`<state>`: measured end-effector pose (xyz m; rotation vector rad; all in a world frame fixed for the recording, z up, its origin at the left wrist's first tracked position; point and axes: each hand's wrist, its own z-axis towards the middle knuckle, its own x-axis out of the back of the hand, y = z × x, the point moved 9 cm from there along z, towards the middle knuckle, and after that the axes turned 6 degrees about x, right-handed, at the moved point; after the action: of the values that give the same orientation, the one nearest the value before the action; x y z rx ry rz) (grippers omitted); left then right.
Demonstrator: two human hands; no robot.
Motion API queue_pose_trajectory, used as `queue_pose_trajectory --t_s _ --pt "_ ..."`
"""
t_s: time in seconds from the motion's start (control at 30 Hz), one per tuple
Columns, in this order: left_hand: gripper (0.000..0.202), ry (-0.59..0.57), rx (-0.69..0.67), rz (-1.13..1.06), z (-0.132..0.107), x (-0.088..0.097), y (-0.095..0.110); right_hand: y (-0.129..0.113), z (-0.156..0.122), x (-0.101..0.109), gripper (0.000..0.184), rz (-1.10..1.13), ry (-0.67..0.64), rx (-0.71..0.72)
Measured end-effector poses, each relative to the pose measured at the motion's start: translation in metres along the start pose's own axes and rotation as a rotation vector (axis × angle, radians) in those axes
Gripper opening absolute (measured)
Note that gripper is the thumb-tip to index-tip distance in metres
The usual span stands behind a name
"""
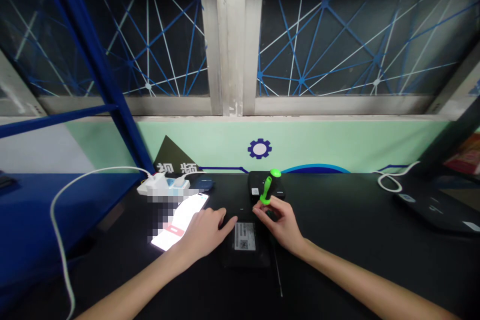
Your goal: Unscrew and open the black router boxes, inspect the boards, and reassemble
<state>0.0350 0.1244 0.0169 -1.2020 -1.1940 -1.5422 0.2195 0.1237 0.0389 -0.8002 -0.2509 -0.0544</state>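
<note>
Right hand (281, 227) pinches green-handled screwdriver (266, 190) just above black labelled case (244, 247).
2 hands apart, no shared hold. Screwdriver sits at the case's far right corner, gripped by the right hand's fingertips. Left hand (202, 234), open and palm down, lies at the case's left edge. Lit smartphone (180, 222) lies left of the case; second black case (258, 184) sits behind it; power strip (163, 186) lies further back left.
</note>
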Motion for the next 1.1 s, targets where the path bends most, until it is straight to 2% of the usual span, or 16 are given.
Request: queue_pose_trajectory --t_s 0.2,0.43,0.67,0.93,1.1 --pt "0.049 0.006 -0.001 0.005 0.000 0.001 0.000 0.016 -0.004 0.001 0.021 0.201 0.083 -0.127" --pt "0.049 0.010 0.006 0.013 0.000 -0.002 -0.001 -0.003 -0.002 0.004 0.012 0.011 0.036 -0.021" --pt "0.049 0.003 0.011 0.009 0.000 0.001 0.000 -0.006 -0.002 0.001 0.017 0.045 -0.007 -0.011" --pt "0.048 -0.004 0.029 -0.002 -0.001 0.000 0.000 0.002 -0.006 0.004 0.014 0.150 0.045 -0.029" --pt "0.042 0.003 0.024 -0.013 -0.002 0.000 -0.001 -0.001 -0.006 0.012 0.014 0.099 0.121 -0.019"
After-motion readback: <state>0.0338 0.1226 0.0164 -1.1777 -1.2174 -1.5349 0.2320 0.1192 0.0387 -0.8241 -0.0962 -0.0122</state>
